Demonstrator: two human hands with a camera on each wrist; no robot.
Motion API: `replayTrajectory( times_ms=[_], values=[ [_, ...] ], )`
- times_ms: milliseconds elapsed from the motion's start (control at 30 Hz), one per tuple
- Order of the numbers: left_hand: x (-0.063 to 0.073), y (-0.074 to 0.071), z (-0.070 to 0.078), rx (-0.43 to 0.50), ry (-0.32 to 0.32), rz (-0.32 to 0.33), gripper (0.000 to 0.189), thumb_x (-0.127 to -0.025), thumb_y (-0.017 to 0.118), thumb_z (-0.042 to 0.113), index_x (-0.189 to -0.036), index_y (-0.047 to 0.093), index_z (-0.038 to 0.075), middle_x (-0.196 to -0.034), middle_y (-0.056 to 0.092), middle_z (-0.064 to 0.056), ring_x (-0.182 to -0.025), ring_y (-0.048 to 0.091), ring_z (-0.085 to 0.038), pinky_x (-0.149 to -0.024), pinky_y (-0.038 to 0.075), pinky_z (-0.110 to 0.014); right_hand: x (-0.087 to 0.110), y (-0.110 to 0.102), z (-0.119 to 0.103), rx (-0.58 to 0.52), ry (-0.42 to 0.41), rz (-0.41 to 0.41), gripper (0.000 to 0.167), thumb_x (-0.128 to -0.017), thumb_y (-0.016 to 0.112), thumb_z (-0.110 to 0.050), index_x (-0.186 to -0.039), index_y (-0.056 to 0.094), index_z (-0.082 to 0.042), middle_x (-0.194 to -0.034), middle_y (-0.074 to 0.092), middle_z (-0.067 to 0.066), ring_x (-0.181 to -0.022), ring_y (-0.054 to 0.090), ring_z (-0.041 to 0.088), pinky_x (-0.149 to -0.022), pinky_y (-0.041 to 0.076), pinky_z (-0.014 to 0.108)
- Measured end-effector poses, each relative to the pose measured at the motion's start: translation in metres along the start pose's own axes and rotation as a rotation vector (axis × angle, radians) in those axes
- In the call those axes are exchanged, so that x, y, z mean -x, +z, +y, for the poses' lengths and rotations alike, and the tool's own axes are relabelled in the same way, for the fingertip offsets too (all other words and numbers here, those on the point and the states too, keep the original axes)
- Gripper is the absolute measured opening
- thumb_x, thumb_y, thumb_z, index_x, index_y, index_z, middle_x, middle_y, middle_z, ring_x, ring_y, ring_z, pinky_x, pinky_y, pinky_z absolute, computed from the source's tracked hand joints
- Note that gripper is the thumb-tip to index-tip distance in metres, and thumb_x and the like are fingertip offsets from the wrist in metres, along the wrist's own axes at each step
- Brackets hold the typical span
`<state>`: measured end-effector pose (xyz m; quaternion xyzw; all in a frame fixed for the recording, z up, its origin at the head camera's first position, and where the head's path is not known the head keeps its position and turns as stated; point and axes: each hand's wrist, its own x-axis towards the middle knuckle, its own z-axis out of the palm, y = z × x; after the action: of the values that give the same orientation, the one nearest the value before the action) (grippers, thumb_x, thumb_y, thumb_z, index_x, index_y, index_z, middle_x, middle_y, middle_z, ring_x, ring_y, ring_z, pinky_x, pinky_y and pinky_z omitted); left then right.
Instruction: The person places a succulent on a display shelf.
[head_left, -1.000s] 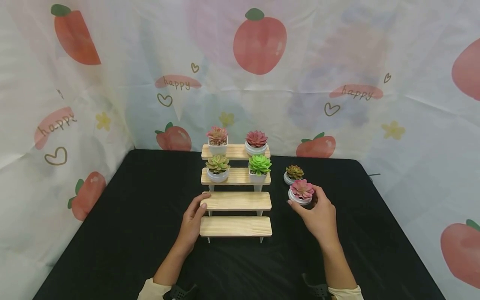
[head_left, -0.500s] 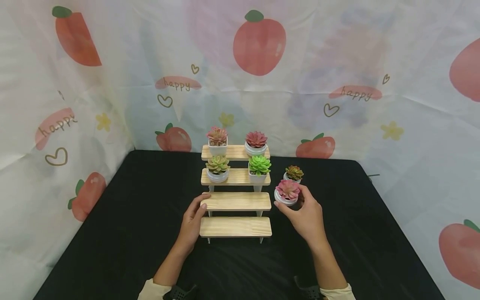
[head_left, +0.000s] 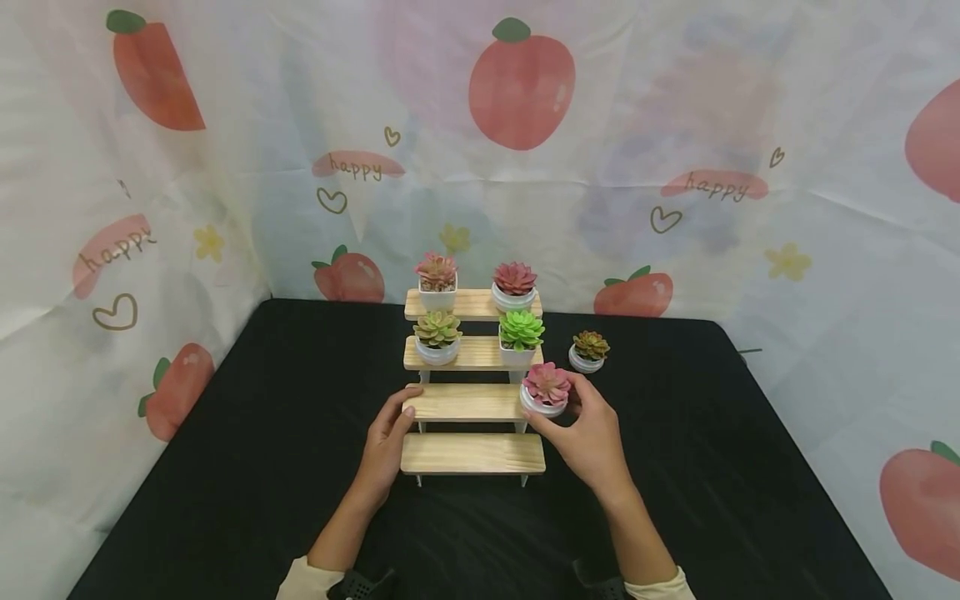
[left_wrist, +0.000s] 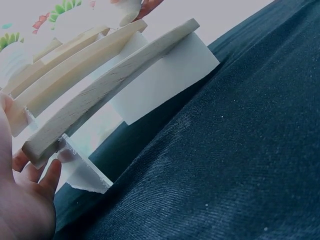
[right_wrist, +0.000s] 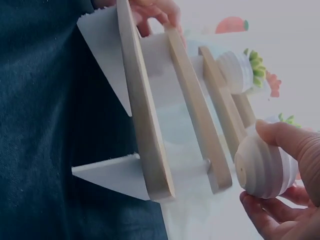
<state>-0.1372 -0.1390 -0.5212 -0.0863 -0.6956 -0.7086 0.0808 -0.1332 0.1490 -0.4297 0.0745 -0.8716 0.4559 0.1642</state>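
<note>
A tiered wooden shelf stand with white supports stands on the black-covered table. My left hand grips the left end of its third tier from the top, with the fingers at the board's end. At that tier's right end, my right hand pinches a white round pot with a pink succulent between thumb and fingers. In the right wrist view the underside of this pot shows, held upright or nearly so near the board's end; whether it touches is hard to tell.
On the top tier stand a pale pink succulent and a dark pink succulent. Below them are a dull green succulent and a bright green succulent. A brownish succulent stands on the table at right.
My right hand has carried the pink succulent leftward, from beside the brownish one to the third tier's right end. My left hand has stayed at the stand.
</note>
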Motion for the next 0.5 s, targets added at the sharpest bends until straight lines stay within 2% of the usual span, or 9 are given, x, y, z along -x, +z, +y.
replayTrajectory(
  times_ms=[500],
  values=[
    [0.0,-0.001,0.0,-0.011,0.004,0.006,0.032,-0.112,0.048,0.026,-0.141,0.059,0.019,-0.159,0.041,-0.01,-0.145,0.035,-0.027,-0.113,0.028,-0.057,-0.003,0.013,-0.01,-0.037,-0.044,-0.041,0.068,-0.076,0.095,-0.016,-0.133,0.061,-0.002,-0.125,0.066,0.013,-0.109,0.066,0.026,-0.091,0.054,0.047]
  ],
)
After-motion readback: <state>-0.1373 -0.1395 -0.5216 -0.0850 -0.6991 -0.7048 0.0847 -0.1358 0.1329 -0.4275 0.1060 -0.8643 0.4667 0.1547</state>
